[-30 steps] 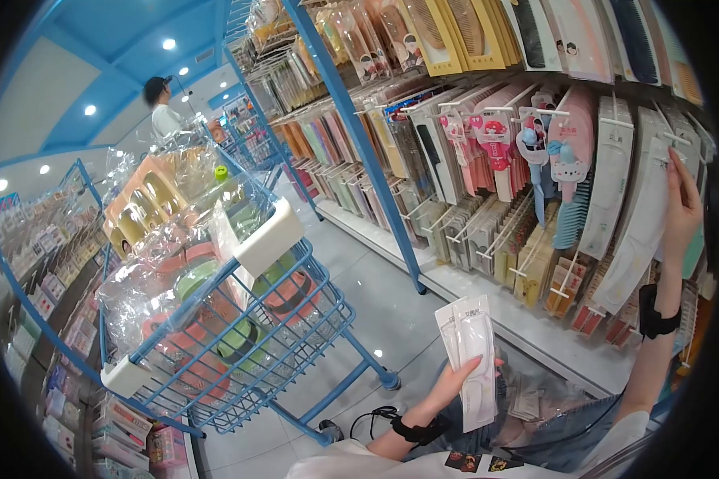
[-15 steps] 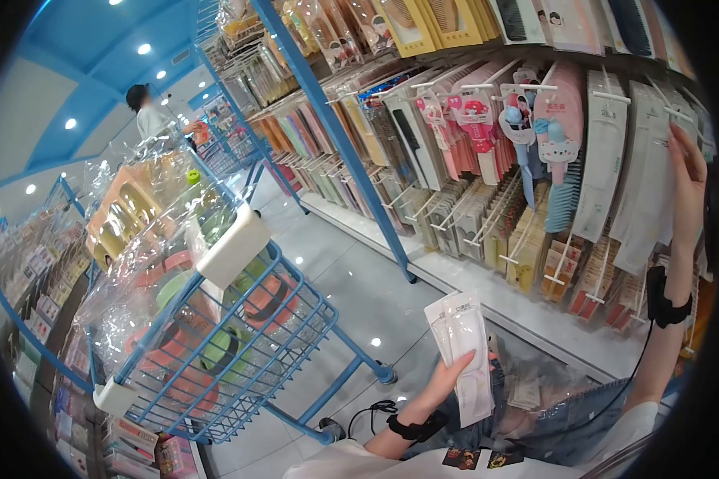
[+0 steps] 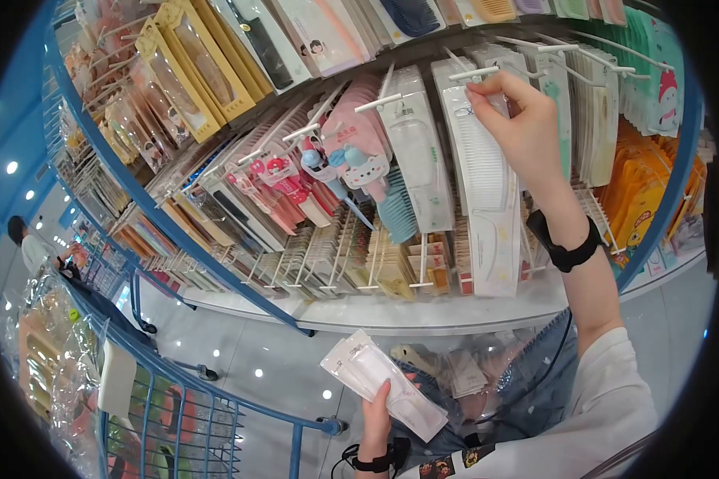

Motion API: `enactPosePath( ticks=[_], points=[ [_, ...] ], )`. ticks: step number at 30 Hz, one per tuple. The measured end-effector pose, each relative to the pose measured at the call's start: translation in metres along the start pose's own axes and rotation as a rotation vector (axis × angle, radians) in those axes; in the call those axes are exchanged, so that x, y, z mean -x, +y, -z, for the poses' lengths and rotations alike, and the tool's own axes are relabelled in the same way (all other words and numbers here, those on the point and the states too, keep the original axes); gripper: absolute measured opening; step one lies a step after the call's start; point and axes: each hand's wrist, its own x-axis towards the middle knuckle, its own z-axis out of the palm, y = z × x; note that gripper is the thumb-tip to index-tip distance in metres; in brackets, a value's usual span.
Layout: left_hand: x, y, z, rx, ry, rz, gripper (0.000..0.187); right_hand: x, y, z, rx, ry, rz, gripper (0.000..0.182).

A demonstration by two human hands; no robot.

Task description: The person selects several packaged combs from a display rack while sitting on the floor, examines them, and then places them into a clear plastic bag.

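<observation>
A shopper's right hand (image 3: 518,120), raised to a display rack, pinches the top of a long white packaged comb (image 3: 484,184) hanging on a white peg hook (image 3: 473,73), fingers closed on the pack's upper edge. Low in the frame, the left hand (image 3: 378,417) grips a stack of similar white comb packs (image 3: 383,383), thumb pressed across the front, held above the lap. A blue wire cart (image 3: 176,415) stands on the floor to the left, beside the shelving.
</observation>
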Motion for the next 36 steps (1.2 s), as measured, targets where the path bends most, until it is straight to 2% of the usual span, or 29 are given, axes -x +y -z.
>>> enactPosePath(
  ticks=[2, 5, 8, 11, 14, 17, 20, 23, 26, 29, 31, 33, 34, 35, 36],
  points=[
    [-0.002, -0.004, -0.001, -0.007, 0.007, 0.0, 0.039, -0.004, 0.007, 0.0, -0.02, 0.003, 0.072, 0.01],
    [-0.002, -0.003, -0.004, 0.012, -0.028, 0.006, 0.039, -0.011, 0.003, 0.008, -0.022, -0.111, -0.007, 0.01],
    [-0.002, -0.005, -0.005, 0.011, -0.024, 0.007, 0.038, -0.015, 0.002, 0.011, -0.154, -0.209, -0.219, 0.011],
    [-0.002, -0.007, -0.004, 0.008, -0.024, 0.002, 0.038, -0.005, 0.013, 0.003, -0.069, -0.088, -0.007, 0.013],
    [-0.003, -0.01, -0.003, 0.023, -0.014, 0.011, 0.039, 0.003, 0.022, -0.003, -0.029, -0.019, 0.046, 0.015],
    [-0.003, -0.009, -0.003, 0.029, -0.015, 0.026, 0.038, 0.002, 0.043, -0.009, 0.052, -0.044, 0.017, 0.016],
    [-0.006, -0.011, -0.001, 0.014, -0.018, 0.013, 0.038, 0.004, 0.057, -0.014, 0.185, -0.06, 0.07, 0.025],
    [-0.006, -0.008, -0.002, 0.077, -0.045, 0.023, 0.032, 0.012, 0.075, -0.027, 0.587, -0.031, 0.238, 0.036],
    [-0.003, -0.004, -0.006, 0.082, -0.078, 0.014, 0.032, 0.023, 0.076, -0.029, 0.475, -0.073, 0.164, 0.043],
    [-0.003, -0.006, -0.006, 0.074, -0.064, 0.024, 0.031, 0.037, 0.054, -0.012, 0.277, 0.044, 0.104, 0.036],
    [-0.003, -0.003, -0.008, 0.08, -0.082, 0.042, 0.031, 0.064, 0.034, 0.002, 0.167, 0.007, 0.103, 0.028],
    [-0.004, -0.009, -0.008, 0.008, -0.065, 0.017, 0.034, 0.111, 0.013, 0.007, 0.061, -0.198, 0.053, 0.021],
    [-0.008, -0.019, -0.005, -0.07, -0.04, -0.016, 0.036, 0.135, 0.005, 0.008, -0.081, -0.453, -0.003, 0.022],
    [-0.008, -0.026, -0.003, -0.148, -0.013, -0.046, 0.039, 0.152, -0.012, 0.008, -0.17, -0.696, -0.065, 0.03],
    [-0.004, -0.022, -0.01, -0.175, -0.027, -0.047, 0.041, 0.173, -0.028, 0.005, -0.235, -0.727, -0.117, 0.036]
  ],
)
